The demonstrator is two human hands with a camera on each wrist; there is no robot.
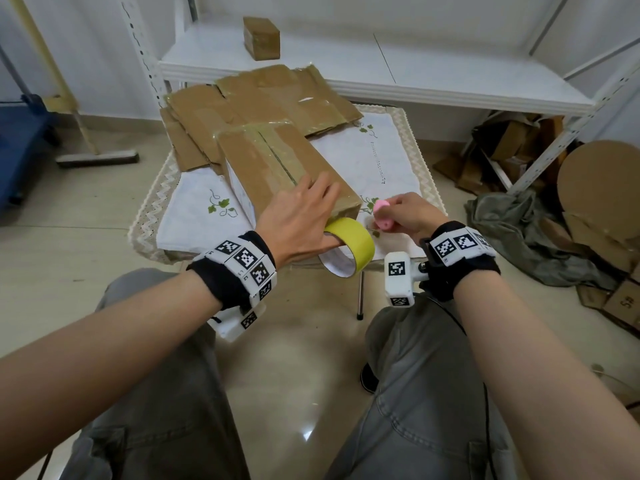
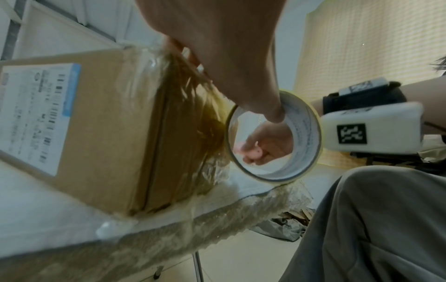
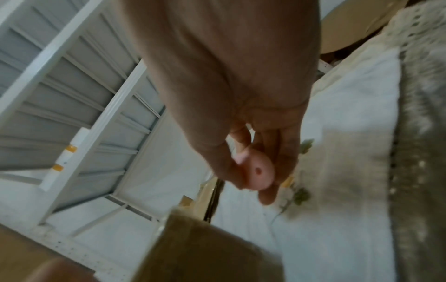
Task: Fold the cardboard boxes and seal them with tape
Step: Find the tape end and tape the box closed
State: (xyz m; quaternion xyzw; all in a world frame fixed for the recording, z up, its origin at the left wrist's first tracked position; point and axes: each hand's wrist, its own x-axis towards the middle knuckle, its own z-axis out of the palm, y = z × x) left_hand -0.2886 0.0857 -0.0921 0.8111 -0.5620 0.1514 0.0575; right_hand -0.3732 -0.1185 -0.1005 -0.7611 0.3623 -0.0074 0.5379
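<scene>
A brown cardboard box (image 1: 277, 157), folded shut with glossy tape along its top seam, lies on the small cloth-covered table (image 1: 391, 161). My left hand (image 1: 301, 211) lies over the box's near end, fingers straight on its top. Its thumb is hooked through the core of the yellow tape roll (image 1: 356, 242), which hangs at the box's near corner. In the left wrist view the tape roll (image 2: 306, 133) sits against the wrinkled, taped end of the box (image 2: 108, 133). My right hand (image 1: 412, 213) grips a small pink tool (image 1: 381, 216) just right of the box; the right wrist view shows the pink tool (image 3: 258, 175) between thumb and fingers.
Flattened cardboard sheets (image 1: 263, 95) lie stacked at the table's far side. A small sealed box (image 1: 261, 38) stands on the white shelf (image 1: 450, 71) behind. Cardboard scraps (image 1: 519, 147), a round cardboard piece (image 1: 599, 174) and a grey cloth (image 1: 519, 237) lie on the floor at right; a broom (image 1: 97, 157) at left.
</scene>
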